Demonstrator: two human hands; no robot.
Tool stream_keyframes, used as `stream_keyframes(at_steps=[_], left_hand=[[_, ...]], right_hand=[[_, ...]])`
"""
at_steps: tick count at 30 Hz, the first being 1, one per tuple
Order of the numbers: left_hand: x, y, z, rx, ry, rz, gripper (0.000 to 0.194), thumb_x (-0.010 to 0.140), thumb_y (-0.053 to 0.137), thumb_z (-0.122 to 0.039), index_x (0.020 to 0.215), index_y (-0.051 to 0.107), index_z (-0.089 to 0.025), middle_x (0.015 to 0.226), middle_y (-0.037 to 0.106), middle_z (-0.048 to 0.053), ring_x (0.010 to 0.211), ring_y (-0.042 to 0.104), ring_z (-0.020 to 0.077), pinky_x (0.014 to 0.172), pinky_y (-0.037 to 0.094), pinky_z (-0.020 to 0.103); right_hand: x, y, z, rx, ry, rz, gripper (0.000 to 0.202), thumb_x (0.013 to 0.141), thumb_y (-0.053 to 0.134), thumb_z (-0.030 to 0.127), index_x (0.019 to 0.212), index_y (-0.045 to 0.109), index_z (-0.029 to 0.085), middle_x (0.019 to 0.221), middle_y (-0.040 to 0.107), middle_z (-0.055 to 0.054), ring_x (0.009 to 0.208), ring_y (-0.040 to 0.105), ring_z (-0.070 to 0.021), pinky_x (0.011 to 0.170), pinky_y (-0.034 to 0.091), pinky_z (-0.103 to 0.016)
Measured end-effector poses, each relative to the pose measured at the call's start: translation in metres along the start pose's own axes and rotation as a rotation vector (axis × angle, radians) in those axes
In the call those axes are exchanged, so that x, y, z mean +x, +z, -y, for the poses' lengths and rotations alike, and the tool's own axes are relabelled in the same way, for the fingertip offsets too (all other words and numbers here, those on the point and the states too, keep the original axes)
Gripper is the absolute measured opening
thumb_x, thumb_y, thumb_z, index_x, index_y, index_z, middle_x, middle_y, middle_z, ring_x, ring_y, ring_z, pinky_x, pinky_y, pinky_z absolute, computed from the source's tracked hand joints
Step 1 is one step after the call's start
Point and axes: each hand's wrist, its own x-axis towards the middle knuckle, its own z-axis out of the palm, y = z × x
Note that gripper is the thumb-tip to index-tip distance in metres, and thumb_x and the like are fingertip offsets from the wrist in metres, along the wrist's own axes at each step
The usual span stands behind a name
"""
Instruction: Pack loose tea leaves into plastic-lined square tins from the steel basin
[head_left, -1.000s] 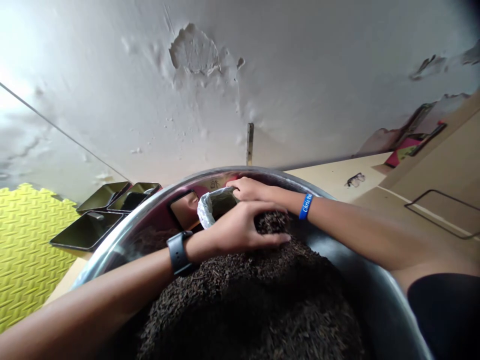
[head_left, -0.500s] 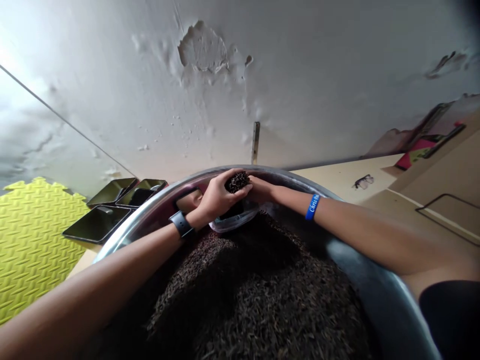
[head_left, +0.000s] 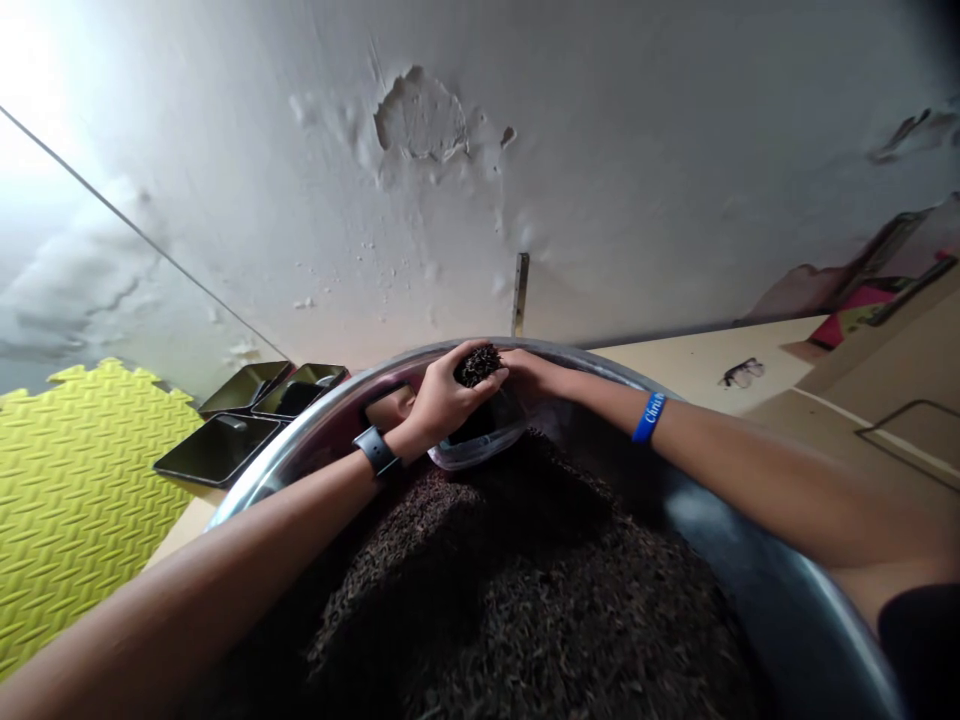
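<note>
Dark, dry loose leaf material [head_left: 540,600] fills much of a large round metal basin [head_left: 720,530]. Near the basin's far rim, my left hand [head_left: 446,395] curls around a small heaped clump of the leaves [head_left: 480,366]. My right hand [head_left: 529,378] is close against the clump's right side, its fingers mostly hidden behind it. Just below both hands, a clear plastic container [head_left: 480,450] rests on the leaf pile, dark inside.
Dark square trays [head_left: 217,447] stand left of the basin by a yellow foam mat [head_left: 82,500]. Eyeglasses [head_left: 742,373] lie on the pale surface at the right, near a cardboard box [head_left: 900,370]. A peeling wall [head_left: 637,180] rises behind.
The whole view has shifted slightly, so the scene sits a little further right and lower. Both hands keep nearly the same pose around the clump.
</note>
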Motion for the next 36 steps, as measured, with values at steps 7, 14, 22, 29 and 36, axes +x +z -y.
stream_keyframes(at_steps=[7,14,22,29,36], left_hand=[[0.002,-0.002,0.0,-0.053,-0.05,-0.026,0.043,0.081,0.063,-0.038,0.116,0.057,-0.015,0.112,0.065,0.008,0.101,0.061,0.0186,0.091,0.049,0.034],[0.001,-0.002,0.003,-0.111,-0.031,-0.026,0.041,0.081,0.063,-0.039,0.115,0.057,-0.015,0.108,0.066,0.007,0.096,0.063,0.0186,0.086,0.051,0.033],[0.003,-0.001,0.005,-0.109,0.004,-0.064,0.036,0.079,0.065,-0.03,0.112,0.059,-0.016,0.113,0.065,0.007,0.104,0.06,0.0194,0.093,0.047,0.034],[0.002,-0.002,0.007,-0.123,-0.011,-0.066,0.03,0.079,0.064,-0.027,0.107,0.06,-0.016,0.105,0.067,0.006,0.096,0.062,0.0181,0.087,0.05,0.033],[0.003,-0.002,0.01,-0.139,-0.024,-0.053,0.031,0.078,0.064,-0.023,0.108,0.06,-0.015,0.103,0.067,0.006,0.095,0.062,0.0176,0.087,0.05,0.032]], right_hand=[[-0.016,-0.035,0.025,0.066,-0.138,-0.473,0.03,0.083,0.034,0.011,0.1,0.059,0.014,0.096,0.064,-0.007,0.09,0.058,-0.0162,0.084,0.044,-0.028],[-0.03,-0.04,0.052,-0.03,-0.313,-0.495,0.036,0.077,0.035,0.004,0.097,0.061,0.019,0.106,0.06,-0.005,0.1,0.055,-0.0164,0.088,0.044,-0.029],[-0.022,-0.022,0.036,-0.011,-0.609,-0.564,0.039,0.074,0.039,-0.002,0.097,0.065,0.016,0.098,0.062,-0.006,0.092,0.056,-0.0166,0.083,0.048,-0.034],[-0.022,-0.022,0.038,-0.06,-0.67,-0.574,0.034,0.077,0.042,0.0,0.094,0.067,0.014,0.091,0.065,-0.007,0.089,0.055,-0.0173,0.08,0.049,-0.035],[-0.022,-0.02,0.037,-0.078,-0.662,-0.566,0.033,0.077,0.042,0.0,0.093,0.068,0.013,0.091,0.067,-0.007,0.09,0.055,-0.0178,0.082,0.049,-0.035]])
